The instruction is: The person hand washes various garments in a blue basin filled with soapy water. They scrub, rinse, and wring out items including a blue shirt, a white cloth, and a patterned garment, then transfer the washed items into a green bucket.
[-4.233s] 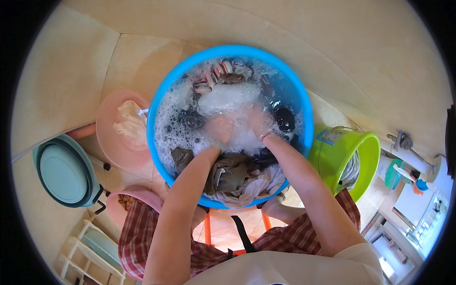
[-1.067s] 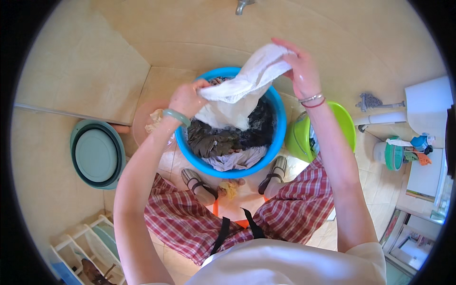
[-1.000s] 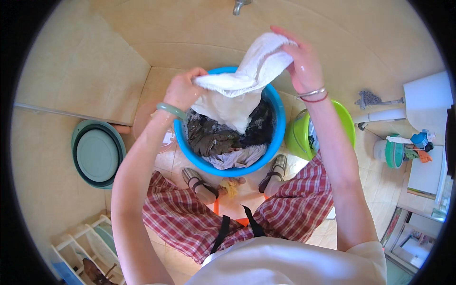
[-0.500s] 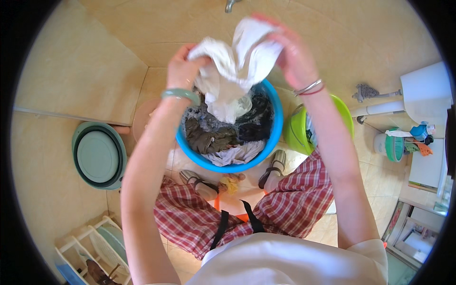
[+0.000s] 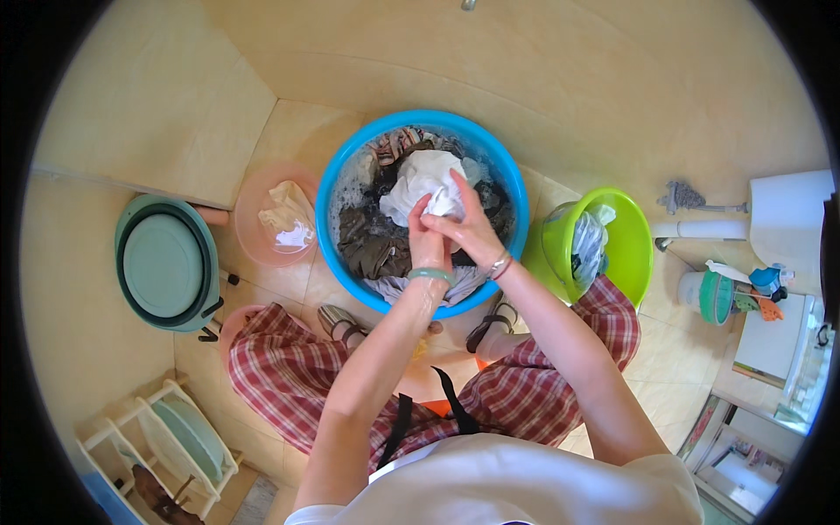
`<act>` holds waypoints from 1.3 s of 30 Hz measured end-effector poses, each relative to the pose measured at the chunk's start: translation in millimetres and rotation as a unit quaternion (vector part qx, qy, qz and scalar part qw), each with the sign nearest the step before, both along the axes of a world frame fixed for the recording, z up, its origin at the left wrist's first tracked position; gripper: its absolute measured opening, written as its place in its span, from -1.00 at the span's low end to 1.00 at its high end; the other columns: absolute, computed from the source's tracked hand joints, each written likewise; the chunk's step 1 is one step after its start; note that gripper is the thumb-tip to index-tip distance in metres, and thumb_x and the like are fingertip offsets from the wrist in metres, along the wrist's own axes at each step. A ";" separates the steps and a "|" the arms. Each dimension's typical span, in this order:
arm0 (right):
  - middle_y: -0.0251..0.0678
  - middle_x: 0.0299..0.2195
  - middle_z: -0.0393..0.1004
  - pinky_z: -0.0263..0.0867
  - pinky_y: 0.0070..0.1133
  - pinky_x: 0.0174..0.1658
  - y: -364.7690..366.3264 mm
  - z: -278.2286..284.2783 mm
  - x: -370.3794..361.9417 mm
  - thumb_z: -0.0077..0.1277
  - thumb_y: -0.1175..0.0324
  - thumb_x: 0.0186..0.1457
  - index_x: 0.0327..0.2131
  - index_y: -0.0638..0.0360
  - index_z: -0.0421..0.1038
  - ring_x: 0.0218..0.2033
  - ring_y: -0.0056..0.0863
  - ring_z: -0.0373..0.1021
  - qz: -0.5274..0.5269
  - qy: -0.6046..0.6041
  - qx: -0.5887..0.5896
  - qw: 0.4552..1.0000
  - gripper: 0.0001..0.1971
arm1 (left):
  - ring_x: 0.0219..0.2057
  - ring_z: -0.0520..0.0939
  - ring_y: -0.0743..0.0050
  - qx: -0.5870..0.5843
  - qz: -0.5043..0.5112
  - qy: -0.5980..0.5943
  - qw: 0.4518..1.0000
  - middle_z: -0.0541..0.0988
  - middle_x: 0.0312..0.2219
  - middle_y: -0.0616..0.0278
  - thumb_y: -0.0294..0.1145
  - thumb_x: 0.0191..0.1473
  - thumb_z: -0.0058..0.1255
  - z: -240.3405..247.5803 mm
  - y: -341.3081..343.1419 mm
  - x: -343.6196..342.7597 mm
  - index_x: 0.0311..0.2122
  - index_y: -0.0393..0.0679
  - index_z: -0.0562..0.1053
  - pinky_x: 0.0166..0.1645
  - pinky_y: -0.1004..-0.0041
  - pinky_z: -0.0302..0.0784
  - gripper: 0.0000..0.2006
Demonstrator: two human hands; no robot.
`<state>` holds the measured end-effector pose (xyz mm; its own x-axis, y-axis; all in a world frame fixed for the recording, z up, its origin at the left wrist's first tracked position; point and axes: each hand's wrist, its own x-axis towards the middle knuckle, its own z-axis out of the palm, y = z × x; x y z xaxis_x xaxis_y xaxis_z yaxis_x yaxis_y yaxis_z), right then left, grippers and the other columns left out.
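A white garment point(image 5: 418, 179) is bunched between my hands, low over a round blue basin point(image 5: 325, 241). My left hand point(image 5: 429, 241) grips its near side, fingers curled. Close beside it, my right hand point(image 5: 470, 226) pinches a fold of the same cloth. Both wrists nearly touch. In the basin, soapy water surrounds several soaked clothes: a dark brown-green piece point(image 5: 372, 245) on the left, a pale lilac piece point(image 5: 389, 287) at the near rim, and a striped piece point(image 5: 407, 142) at the far side. My forearms cover part of the near rim.
A lime green bucket point(image 5: 637, 249) holding a plastic bag stands right of the basin. To the left are a pink basin point(image 5: 249, 229) with pale cloth and a grey-green collapsible basin point(image 5: 166, 264) against the wall. A white rack point(image 5: 144, 429) stands lower left. My sandalled feet flank the basin's near side.
Both hands have come down and toward me from above the basin's far side. The white garment, spread between them before, is now gathered into a bunch, and my hands are close together.
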<state>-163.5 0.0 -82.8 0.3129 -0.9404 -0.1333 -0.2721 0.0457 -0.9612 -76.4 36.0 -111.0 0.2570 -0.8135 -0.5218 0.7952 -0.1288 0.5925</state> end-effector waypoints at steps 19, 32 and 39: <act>-0.32 -0.03 0.38 -0.07 -0.23 0.14 41.1 125.2 -5.2 0.20 0.28 -0.24 -0.19 0.04 0.48 0.03 -0.30 0.23 0.082 0.387 -0.356 0.847 -0.58 | 0.06 0.40 0.28 -0.121 -0.085 0.466 0.872 0.44 -0.01 0.22 0.17 0.14 -0.19 64.7 17.5 -1.5 0.05 -0.03 0.35 0.18 0.20 0.24 -0.45; -0.13 0.05 0.25 0.16 -0.35 0.04 57.2 35.0 38.0 -0.27 -0.04 0.21 0.16 0.13 0.10 0.00 -0.28 0.25 -0.111 -0.486 0.338 0.798 -0.43 | -0.09 0.48 0.35 -0.181 -0.018 0.707 0.683 0.49 -0.22 0.35 -0.24 0.04 0.07 142.0 9.8 -6.9 0.03 -0.09 0.30 0.22 -0.03 0.16 -0.55; -0.21 -0.08 0.26 0.19 -0.51 -0.18 1.4 81.7 41.1 -0.22 0.09 0.22 0.16 0.19 0.06 -0.21 -0.43 0.25 0.022 -0.660 0.393 0.640 -0.47 | -0.11 0.40 0.33 -0.227 -0.105 0.791 0.559 0.37 -0.18 0.31 -0.14 0.05 0.06 146.3 35.8 -9.5 0.21 0.01 0.11 -0.10 0.19 0.45 -0.36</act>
